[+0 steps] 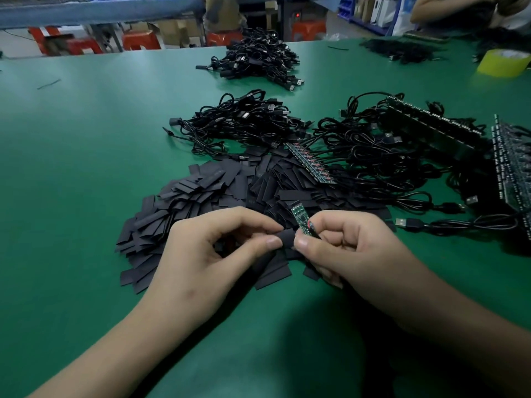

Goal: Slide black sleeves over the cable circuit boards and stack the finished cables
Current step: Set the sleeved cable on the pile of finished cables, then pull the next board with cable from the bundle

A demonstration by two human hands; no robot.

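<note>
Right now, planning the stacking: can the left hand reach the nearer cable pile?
Probably yes: only the flat sleeve heap lies between left hand and cable pile, but its fingers pinch a sleeve.

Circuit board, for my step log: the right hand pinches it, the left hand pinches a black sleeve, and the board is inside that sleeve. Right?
Not inside: the head view shows the circuit board bare, sticking up beside the black sleeve. The right hand pinches the board, the left hand the sleeve.
</note>
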